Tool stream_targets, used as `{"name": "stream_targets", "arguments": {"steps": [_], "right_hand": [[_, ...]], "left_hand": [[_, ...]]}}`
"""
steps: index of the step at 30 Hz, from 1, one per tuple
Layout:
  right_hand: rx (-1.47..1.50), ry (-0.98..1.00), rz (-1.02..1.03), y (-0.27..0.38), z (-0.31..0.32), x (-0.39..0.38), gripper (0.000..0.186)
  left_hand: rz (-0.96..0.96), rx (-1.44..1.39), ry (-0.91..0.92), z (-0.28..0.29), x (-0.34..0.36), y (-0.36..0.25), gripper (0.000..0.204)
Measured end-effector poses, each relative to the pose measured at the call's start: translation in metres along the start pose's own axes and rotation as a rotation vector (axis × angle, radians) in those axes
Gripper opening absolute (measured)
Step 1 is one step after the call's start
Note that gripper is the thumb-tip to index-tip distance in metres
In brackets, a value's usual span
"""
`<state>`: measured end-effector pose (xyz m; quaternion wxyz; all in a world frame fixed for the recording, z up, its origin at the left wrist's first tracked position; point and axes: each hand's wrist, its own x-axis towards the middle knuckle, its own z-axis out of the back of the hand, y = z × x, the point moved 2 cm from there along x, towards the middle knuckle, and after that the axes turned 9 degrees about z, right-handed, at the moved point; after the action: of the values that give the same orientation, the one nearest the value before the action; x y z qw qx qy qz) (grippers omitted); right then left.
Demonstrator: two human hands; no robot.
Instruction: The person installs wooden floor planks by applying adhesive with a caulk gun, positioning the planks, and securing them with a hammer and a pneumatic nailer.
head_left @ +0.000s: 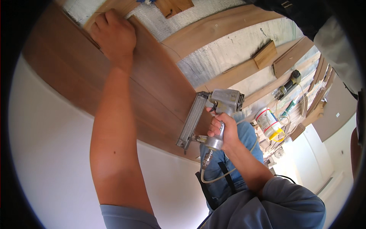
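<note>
Right fingers: wrapped around the handle of the nail gun, clamped on it; the index finger is up by the trigger (can't tell if it's pressing).
Right hand: below the tool's head, wrist roughly in line with the handle.
Left fingers: bent and near each other at the far end of the brown planks; can't tell whether they grip an edge or only press.
Left hand: arm stretched, well apart from the gun's nose.
Brown planks: under the left hand, running alongside the white wall, a thin seam between them; the gun's head is by their outer edge, contact unclear.
Handling: judged best with the nose square to the wood, the plank pressed flat and the seam tight, left fingers out of the nail's line, trigger finger off until the nose seats.
Air hose: loops from the handle's bottom past the jeans; worth keeping slack and off the knee.
Beyond: pale battens over silvery sheeting, a wood offcut, a second power tool, a white bucket with yellow at its end.
</note>
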<state>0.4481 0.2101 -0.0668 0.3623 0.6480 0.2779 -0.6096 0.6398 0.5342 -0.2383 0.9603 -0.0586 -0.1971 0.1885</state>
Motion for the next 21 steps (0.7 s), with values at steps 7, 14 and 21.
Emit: {"name": "stream_targets", "arguments": {"steps": [7,14,21], "right_hand": [[-0.096,-0.004,0.007,0.001,0.013,-0.001,0.040],[-0.101,-0.033,-0.043,0.005,0.025,-0.001,0.029],[-0.099,-0.050,-0.029,-0.003,0.042,-0.002,0.028]], "left_hand": [[-0.046,0.001,-0.046,-0.002,-0.003,0.005,0.013],[-0.025,0.139,0.052,0.000,-0.003,0.007,0.021],[-0.034,0.185,0.066,-0.004,0.003,0.013,0.023]]}}
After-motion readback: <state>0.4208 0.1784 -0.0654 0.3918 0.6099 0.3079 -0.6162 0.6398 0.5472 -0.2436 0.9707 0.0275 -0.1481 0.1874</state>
